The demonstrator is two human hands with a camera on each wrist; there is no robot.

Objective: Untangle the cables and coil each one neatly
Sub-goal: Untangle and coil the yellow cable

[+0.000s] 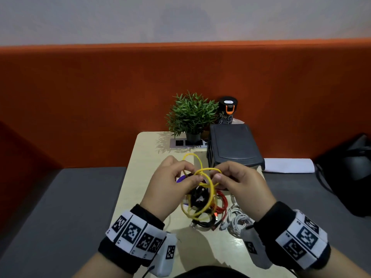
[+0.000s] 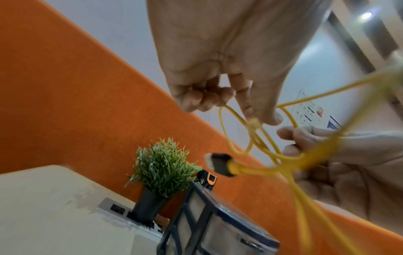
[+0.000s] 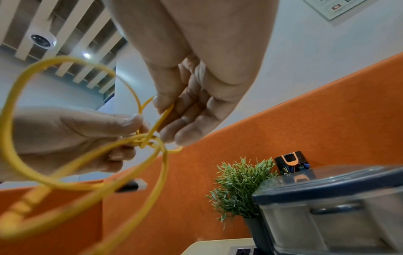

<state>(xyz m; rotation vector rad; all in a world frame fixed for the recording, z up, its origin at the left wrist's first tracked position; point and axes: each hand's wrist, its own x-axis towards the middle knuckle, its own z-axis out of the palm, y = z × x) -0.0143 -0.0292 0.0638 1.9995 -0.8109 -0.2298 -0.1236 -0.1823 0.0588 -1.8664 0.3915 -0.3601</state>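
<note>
A yellow cable (image 1: 208, 187) hangs in loose loops above the table, held up between both hands. My left hand (image 1: 174, 183) pinches it at a crossing of the loops (image 2: 253, 123), thumb against forefinger. My right hand (image 1: 236, 179) pinches a strand (image 3: 165, 112) just to the right of that crossing. The cable's dark plug (image 2: 220, 163) sticks out below the left hand. On the table under the loops lie a black cable (image 1: 197, 199), a red cable (image 1: 220, 205) and a white cable (image 1: 236, 219), bunched together. Something purple (image 1: 181, 178) shows behind the left hand.
A dark lidded storage box (image 1: 232, 147) stands at the table's back right. A potted green plant (image 1: 192, 115), a black bottle with an orange clip (image 1: 227, 109) and a power strip (image 1: 180, 143) sit at the back. Orange partition behind; grey seats either side.
</note>
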